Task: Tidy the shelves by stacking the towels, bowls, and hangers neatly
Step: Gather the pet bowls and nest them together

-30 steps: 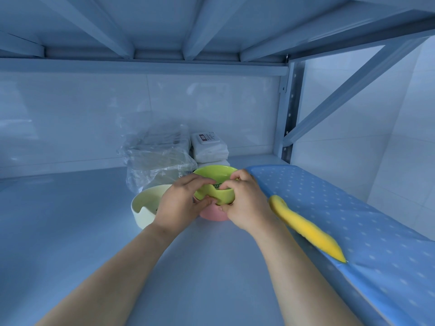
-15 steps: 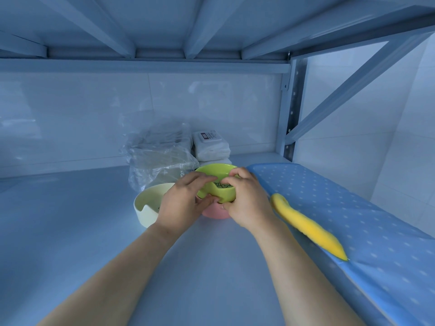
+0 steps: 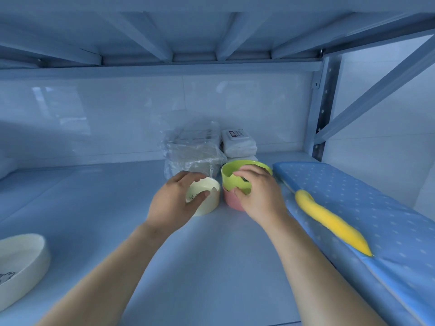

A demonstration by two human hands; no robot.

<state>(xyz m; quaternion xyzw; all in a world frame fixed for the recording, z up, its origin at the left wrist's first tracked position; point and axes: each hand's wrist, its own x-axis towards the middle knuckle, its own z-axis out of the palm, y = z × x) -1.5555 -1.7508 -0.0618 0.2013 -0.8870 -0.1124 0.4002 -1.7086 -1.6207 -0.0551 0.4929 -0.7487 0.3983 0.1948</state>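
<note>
A green bowl [image 3: 233,174] sits nested in a pink bowl [image 3: 231,201] on the shelf. My right hand [image 3: 257,194] grips the green bowl's near rim, thumb on its outer wall. Just to the left stands a cream bowl [image 3: 207,201]. My left hand [image 3: 174,201] closes around it, fingers over its rim and thumb inside. A larger cream bowl [image 3: 22,262] with a small drawing rests at the near left edge of the shelf.
Behind the bowls lie a clear plastic bag [image 3: 193,151] and stacked white wipe packs [image 3: 238,143] against the tiled wall. A blue dotted padded board [image 3: 367,208] with a yellow piece [image 3: 329,220] on it fills the right side. The shelf post [image 3: 322,109] stands at the back right.
My left hand left the green bowl and moved left onto the cream bowl. My right hand stays on the green bowl, which has settled into the pink one. The view pulled back.
</note>
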